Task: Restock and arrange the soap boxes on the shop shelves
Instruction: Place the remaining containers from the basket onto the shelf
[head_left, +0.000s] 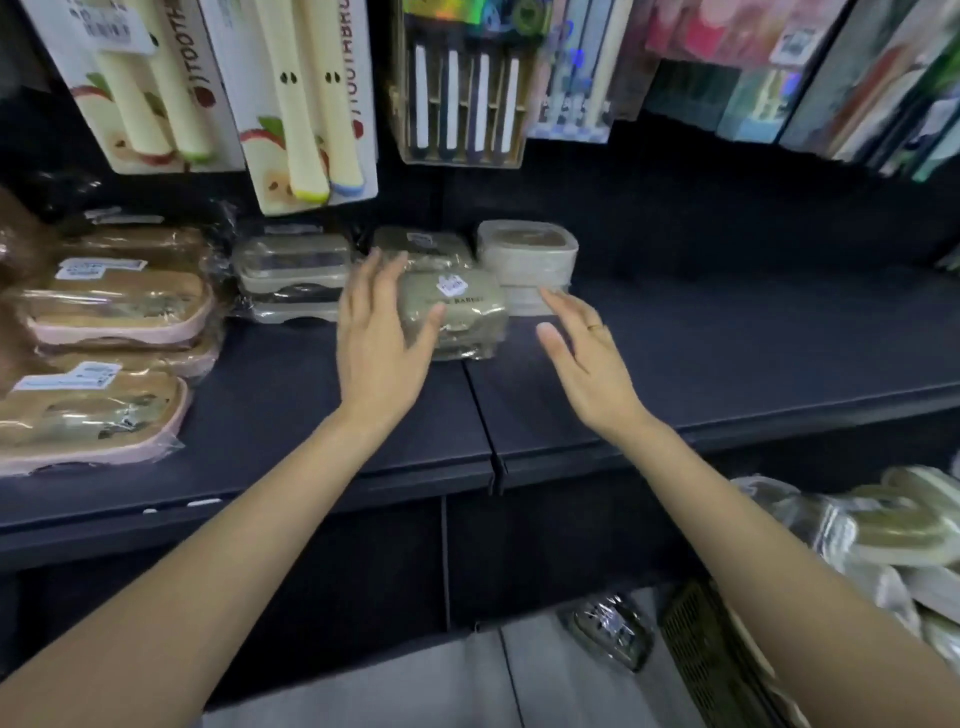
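Head view. The landmark is the green soap box (451, 312), wrapped in clear film, with a white sticker on its lid. It lies flat on the dark shelf (727, 353), near the seam between two shelf panels.

Left hand (382, 338): released grip, fingers straight and spread. It sits at the left side of the green soap box, with the thumb lying across the box's lid. The picture does not show whether the other fingers touch the box.

Right hand (587, 358): released grip, fingers extended, grasping nothing. It hovers to the right of the green soap box, apart from it. A ring is on one finger.

Directly behind the green soap box lies a second green box (423, 247). Behind and to the right stands a stack of pale grey boxes (527, 260). To the left stands a stack of grey wrapped boxes (291, 278). Further left lie tan and pink wrapped boxes (114, 306) in several piles.

Above the green soap box hang toothbrush packs (306, 104) and a pack of dark-framed brushes (462, 88).

Below and to the right of the green soap box, more pale green wrapped items (893, 525) are heaped at the frame's right edge. One wrapped item (608, 629) lies on the floor below the shelf.
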